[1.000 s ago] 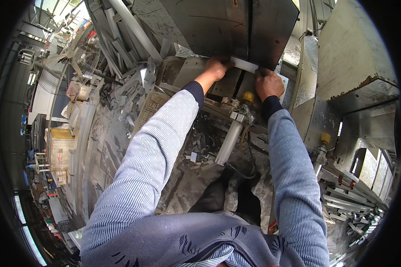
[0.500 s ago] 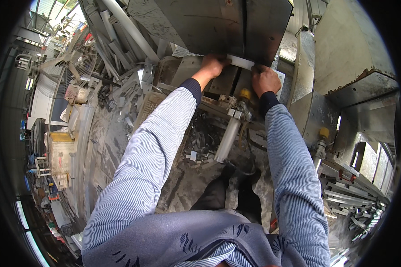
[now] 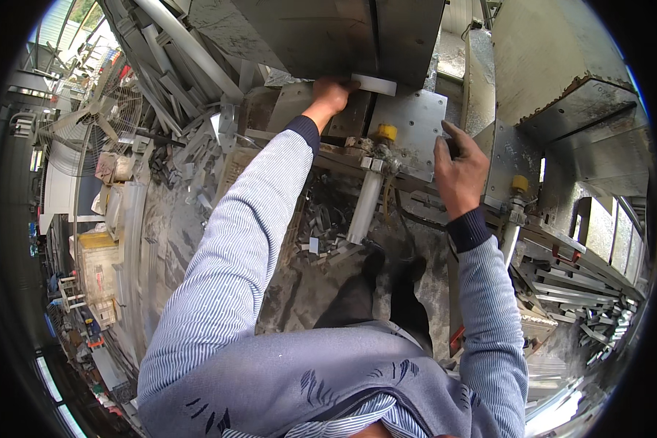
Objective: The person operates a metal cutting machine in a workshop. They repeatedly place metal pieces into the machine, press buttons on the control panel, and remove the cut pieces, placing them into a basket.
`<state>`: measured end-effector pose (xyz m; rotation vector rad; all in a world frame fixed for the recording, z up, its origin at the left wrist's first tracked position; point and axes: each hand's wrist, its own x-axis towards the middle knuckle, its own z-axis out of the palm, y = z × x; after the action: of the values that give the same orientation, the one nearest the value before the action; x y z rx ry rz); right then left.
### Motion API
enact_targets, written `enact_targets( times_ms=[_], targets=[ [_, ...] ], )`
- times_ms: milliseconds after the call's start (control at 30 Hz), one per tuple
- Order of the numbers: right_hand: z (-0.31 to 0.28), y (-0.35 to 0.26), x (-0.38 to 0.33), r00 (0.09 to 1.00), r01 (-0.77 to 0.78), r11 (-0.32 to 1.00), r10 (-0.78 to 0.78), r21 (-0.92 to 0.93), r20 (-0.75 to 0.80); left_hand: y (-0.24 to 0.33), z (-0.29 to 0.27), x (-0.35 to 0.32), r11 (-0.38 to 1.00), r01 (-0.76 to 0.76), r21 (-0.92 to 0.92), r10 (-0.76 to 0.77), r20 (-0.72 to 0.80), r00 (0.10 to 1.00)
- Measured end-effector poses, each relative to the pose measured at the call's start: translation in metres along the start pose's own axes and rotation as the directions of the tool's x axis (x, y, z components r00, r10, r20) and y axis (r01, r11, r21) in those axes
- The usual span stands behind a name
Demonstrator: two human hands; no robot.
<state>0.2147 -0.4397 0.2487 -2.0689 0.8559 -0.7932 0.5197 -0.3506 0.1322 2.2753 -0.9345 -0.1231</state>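
Note:
My left hand [image 3: 331, 96] is closed on the left end of a short white bar [image 3: 376, 85]. The bar lies across a dark slot in the metal machine bed [image 3: 414, 120], just below the lower edge of a large grey metal housing [image 3: 328, 36]. Off to the right, my right hand [image 3: 463, 169] is raised near the bed's right edge. Its thumb and fingers are apart and nothing shows between them. Between my arms, a yellow knob [image 3: 386, 132] sits above a silver cylinder [image 3: 365, 208] at the bed's front.
A second metal housing [image 3: 562, 55] stands at the right, with another yellow knob [image 3: 519, 182] below it. Metal offcuts [image 3: 325, 226] litter the floor under the bed. Long profiles [image 3: 190, 51] lean at the far left, near a caged fan [image 3: 95, 117]. More cut pieces [image 3: 598, 328] lie at lower right.
My right hand has let go of the white bar's right end and moved right and toward me, its fingers opening. My left hand stays on the bar. The whole view has shifted slightly.

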Motion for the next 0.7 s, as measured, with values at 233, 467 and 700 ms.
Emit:
enact_targets(
  times_ms=[233, 467, 700],
  targets=[
    [-0.186, 0.075, -0.203, 0.889, -0.297, 0.918, 0.166, -0.262, -0.426, -0.005, 0.001, 0.004, 0.998, -0.046, 0.036, 0.046, 0.000, 0.999],
    [-0.278, 0.173, -0.370, 0.545, -0.837, 0.404, 0.547, -0.370, -0.635, -0.065, 0.009, 0.050, 0.945, -0.185, 0.270, 0.170, 0.077, 0.982],
    [-0.270, 0.214, -0.412, 0.535, -0.845, 0.326, 0.509, -0.424, -0.674, -0.132, 0.019, 0.107, 0.944, 0.031, 0.327, -0.089, 0.164, 0.982]
  ],
)
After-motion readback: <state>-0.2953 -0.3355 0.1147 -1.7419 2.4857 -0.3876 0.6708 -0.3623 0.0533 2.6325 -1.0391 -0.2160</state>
